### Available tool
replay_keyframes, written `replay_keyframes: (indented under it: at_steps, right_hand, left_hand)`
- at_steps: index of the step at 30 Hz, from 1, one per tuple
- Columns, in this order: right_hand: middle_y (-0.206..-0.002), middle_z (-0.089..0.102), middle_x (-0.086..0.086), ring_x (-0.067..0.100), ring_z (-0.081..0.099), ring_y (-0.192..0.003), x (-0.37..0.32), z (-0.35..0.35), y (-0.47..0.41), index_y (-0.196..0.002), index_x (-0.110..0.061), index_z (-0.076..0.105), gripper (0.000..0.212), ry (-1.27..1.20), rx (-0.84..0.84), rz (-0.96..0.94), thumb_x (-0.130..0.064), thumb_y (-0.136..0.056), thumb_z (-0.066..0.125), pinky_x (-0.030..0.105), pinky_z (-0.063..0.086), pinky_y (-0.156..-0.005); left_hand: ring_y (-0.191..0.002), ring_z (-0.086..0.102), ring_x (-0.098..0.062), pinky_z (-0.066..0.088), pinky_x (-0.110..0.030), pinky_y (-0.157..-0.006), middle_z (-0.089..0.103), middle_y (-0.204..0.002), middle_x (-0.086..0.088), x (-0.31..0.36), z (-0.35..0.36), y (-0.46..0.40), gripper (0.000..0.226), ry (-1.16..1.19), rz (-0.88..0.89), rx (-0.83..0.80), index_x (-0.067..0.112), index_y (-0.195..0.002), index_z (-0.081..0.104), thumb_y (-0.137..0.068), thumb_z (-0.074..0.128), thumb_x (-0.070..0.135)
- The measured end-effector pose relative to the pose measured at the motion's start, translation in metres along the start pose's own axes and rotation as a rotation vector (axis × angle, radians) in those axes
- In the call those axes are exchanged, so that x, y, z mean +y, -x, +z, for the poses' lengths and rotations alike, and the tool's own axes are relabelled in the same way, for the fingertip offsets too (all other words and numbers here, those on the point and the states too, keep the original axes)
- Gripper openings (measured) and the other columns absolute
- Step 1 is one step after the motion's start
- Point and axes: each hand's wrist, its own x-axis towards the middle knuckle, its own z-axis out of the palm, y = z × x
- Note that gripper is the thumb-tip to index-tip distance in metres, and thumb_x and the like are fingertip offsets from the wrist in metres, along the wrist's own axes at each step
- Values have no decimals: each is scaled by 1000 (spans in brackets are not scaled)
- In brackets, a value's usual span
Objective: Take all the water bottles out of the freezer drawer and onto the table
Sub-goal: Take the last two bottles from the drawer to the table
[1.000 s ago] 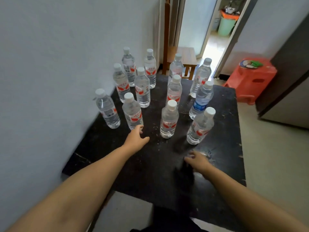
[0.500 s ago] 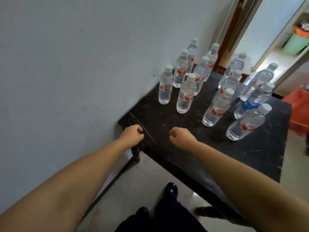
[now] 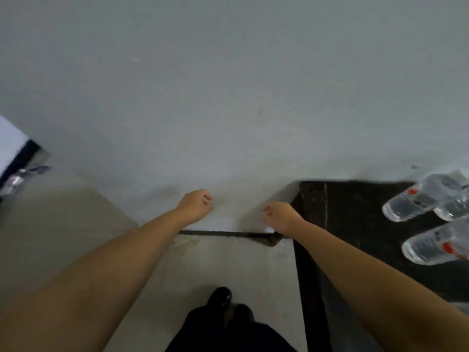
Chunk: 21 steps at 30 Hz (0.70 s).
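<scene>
Only a few clear water bottles with red labels show in the head view, blurred, at the right edge: one (image 3: 416, 199) further back and one (image 3: 436, 246) nearer, both standing on the black table (image 3: 342, 212). My left hand (image 3: 195, 203) hangs in front of the grey wall, left of the table's corner, fingers loosely curled and holding nothing. My right hand (image 3: 279, 214) is just beside the table's near left corner, also loosely curled and empty. No freezer drawer can be made out.
A plain grey wall (image 3: 228, 85) fills the upper view straight ahead. A white appliance with a dark edge (image 3: 15, 151) shows at the far left. Pale floor (image 3: 63, 224) lies between it and the table. My dark shoe (image 3: 220, 297) is below.
The view has swung left, away from the table; most bottles have slid out of sight to the right. Both hands have left the tabletop and now hang empty before the wall.
</scene>
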Motion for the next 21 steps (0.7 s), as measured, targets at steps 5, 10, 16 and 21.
replay_keyframes:
  at_steps: [5, 10, 16, 21]
  right_hand:
    - [-127, 58, 13, 29, 55, -113, -60, 43, -12, -124, -10, 56, 34, 194, -147, -289, -25, -94, 46, 34, 44, -92]
    - [-115, 65, 16, 30, 58, -107, -130, 100, 12, -111, -6, 63, 28, 341, -279, -579, -21, -90, 50, 35, 47, -89]
    - [-112, 65, 21, 35, 59, -103, -211, 168, 74, -111, -1, 63, 32, 512, -413, -880, -21, -92, 49, 42, 49, -90]
    - [-109, 67, 22, 35, 61, -102, -253, 232, 148, -110, 2, 65, 33, 641, -472, -1064, -20, -92, 48, 39, 50, -87]
  left_hand:
    - [-93, 60, -29, 47, -33, -81, 60, -93, -8, -71, 4, 74, 20, 175, -245, 187, 7, -107, 60, -88, 58, 12]
    - [-85, 51, -15, 37, -22, -74, 58, -89, -8, -126, 8, 160, 15, 238, -447, 376, 12, -97, 64, -87, 53, 7]
    - [-102, 61, -28, 41, -23, -77, 67, -108, -16, -179, 26, 276, 28, 391, -746, 578, 6, -115, 63, -88, 56, 11]
    - [-103, 61, -28, 41, -21, -77, 66, -111, -15, -219, 51, 370, 31, 495, -873, 684, 5, -118, 61, -88, 56, 13]
